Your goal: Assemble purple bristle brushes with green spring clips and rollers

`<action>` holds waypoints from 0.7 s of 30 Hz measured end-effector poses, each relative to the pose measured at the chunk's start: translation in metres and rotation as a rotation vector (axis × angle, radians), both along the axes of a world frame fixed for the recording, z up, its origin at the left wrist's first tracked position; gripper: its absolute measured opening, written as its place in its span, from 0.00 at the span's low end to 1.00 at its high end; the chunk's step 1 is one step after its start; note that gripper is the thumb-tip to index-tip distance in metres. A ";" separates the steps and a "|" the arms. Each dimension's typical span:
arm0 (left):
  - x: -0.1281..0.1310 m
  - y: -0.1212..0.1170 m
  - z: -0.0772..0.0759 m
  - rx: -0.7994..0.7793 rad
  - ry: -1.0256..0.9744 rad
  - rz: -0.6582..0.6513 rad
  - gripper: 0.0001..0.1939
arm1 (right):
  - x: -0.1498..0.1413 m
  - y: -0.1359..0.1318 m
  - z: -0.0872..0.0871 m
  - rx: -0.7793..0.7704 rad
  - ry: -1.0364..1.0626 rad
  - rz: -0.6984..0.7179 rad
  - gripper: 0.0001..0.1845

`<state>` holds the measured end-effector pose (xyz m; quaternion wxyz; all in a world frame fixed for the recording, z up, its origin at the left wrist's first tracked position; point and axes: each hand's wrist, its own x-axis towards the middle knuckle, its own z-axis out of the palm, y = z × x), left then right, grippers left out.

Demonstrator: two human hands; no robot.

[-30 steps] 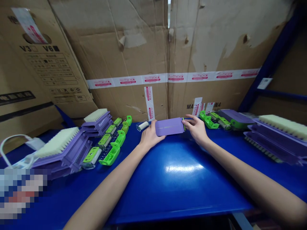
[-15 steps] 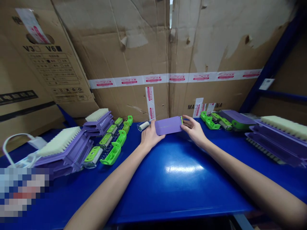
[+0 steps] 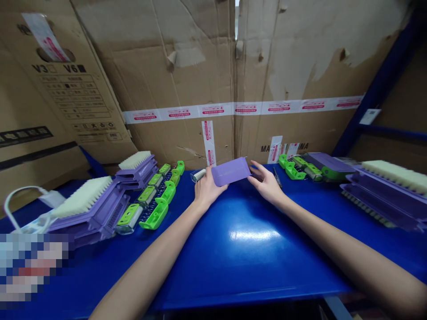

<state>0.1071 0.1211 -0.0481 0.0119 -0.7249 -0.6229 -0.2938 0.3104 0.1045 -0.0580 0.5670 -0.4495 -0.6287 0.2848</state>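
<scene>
The left hand (image 3: 207, 190) grips the purple case (image 3: 231, 171), now tipped higher at its right end, seemingly being turned, while the right hand (image 3: 267, 184) curls there, its grip unclear.

The casing (image 3: 231, 171) looks plastic, the tabletop (image 3: 253, 266) glossy.

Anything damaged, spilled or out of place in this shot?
The cardboard behind the blue table looks damaged: small torn flaps and scuffed patches interrupt its surface. No spill is visible, and the purple part in the left hand shows no obvious damage.
</scene>
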 end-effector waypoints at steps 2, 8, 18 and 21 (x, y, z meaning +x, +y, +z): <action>0.000 0.000 0.000 -0.002 -0.019 -0.007 0.37 | -0.001 0.000 0.000 0.020 -0.002 -0.008 0.35; -0.002 0.003 -0.004 0.011 -0.138 -0.110 0.41 | -0.003 -0.002 0.002 0.044 -0.034 -0.102 0.33; -0.006 0.009 -0.009 -0.013 -0.163 -0.267 0.40 | -0.007 -0.010 0.009 0.294 -0.159 -0.231 0.31; -0.006 0.010 -0.011 -0.014 -0.096 -0.284 0.31 | -0.008 -0.015 0.013 0.459 -0.314 -0.260 0.28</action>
